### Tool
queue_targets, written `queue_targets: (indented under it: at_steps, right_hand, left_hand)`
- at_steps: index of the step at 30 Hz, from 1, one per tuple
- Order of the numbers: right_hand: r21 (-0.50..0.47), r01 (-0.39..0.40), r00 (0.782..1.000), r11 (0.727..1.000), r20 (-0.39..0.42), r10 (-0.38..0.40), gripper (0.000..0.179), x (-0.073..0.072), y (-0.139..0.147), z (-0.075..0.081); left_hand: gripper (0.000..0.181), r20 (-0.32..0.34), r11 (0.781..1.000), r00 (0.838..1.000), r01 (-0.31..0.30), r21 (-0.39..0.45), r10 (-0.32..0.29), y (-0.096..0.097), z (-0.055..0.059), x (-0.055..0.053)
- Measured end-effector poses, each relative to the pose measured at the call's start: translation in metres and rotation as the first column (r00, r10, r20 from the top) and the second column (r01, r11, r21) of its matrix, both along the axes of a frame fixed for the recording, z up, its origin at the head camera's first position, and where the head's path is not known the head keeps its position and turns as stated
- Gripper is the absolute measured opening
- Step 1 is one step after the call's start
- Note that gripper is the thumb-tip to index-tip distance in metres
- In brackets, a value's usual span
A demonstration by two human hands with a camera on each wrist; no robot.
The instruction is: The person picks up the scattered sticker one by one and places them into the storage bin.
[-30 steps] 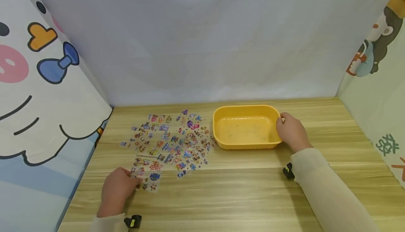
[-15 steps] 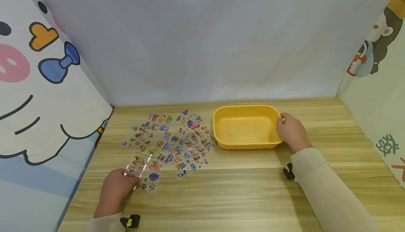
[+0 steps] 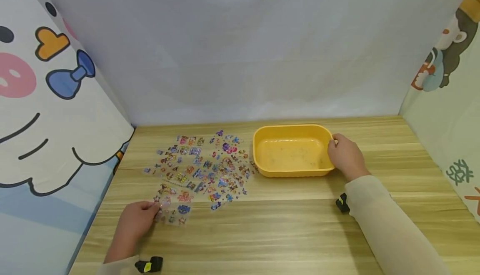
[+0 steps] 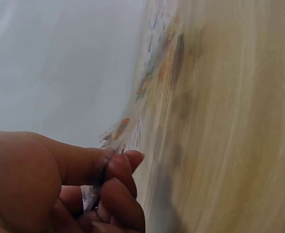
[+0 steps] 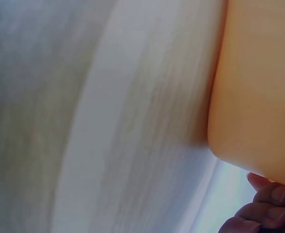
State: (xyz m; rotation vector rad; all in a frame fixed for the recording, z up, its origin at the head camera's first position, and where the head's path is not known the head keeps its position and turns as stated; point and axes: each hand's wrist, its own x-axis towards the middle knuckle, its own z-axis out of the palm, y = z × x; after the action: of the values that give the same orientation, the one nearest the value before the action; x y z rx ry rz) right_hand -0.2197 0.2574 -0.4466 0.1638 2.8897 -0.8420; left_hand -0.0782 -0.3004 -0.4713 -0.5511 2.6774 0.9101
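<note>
A clear sticker sheet [image 3: 183, 209] with small coloured cartoon prints lies at the near left of the table. My left hand [image 3: 136, 221] pinches its left edge between thumb and fingers; in the left wrist view the sheet [image 4: 145, 82] rises at a slant from the tabletop to the fingertips. Beyond it, several more clear sheets of stickers [image 3: 206, 164] are spread out, overlapping. To their right stands a yellow plastic tub [image 3: 292, 173], upright, its floor showing small specks. My right hand [image 3: 348, 156] grips the tub's right rim; in the right wrist view curled fingers [image 5: 266, 211] meet its edge.
The wood-grain table [image 3: 262, 233] ends at a pale backdrop [image 3: 240, 58] behind. Cartoon-printed sheets [image 3: 56, 112] hang at left and right. Black camera mounts sit at both wrists, the left mount [image 3: 149, 264] close to the tabletop.
My left hand has shifted slightly left and its pinched edge of the sheet has moved; a bright glare streak came and went on the sheet. The right hand and the tub have stayed put.
</note>
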Motion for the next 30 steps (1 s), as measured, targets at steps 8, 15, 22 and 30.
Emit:
queue_targets:
  at_steps: [8,15,22,30]
  right_hand:
    - [0.018,0.003,1.000,1.000,-0.004,-0.003,0.055,0.000,-0.002,0.001]
    - [0.021,-0.004,1.000,1.000,0.000,0.004,0.055,0.000,-0.002,0.001]
    - [0.027,-0.005,1.000,1.000,0.001,0.005,0.055,0.000,-0.002,0.000]
    - [0.037,-0.008,1.000,0.999,-0.003,0.008,0.055,0.000,-0.002,0.000]
  left_hand:
    - [0.045,0.006,0.997,0.999,-0.045,0.063,0.045,0.000,0.007,0.006]
    - [0.044,-0.002,0.986,0.996,-0.089,0.143,0.090,-0.002,0.013,0.008]
    - [0.044,0.007,0.977,0.996,-0.091,0.193,0.092,0.000,0.021,0.008]
    - [0.039,-0.005,0.965,0.994,-0.106,0.238,0.111,0.013,0.023,0.003]
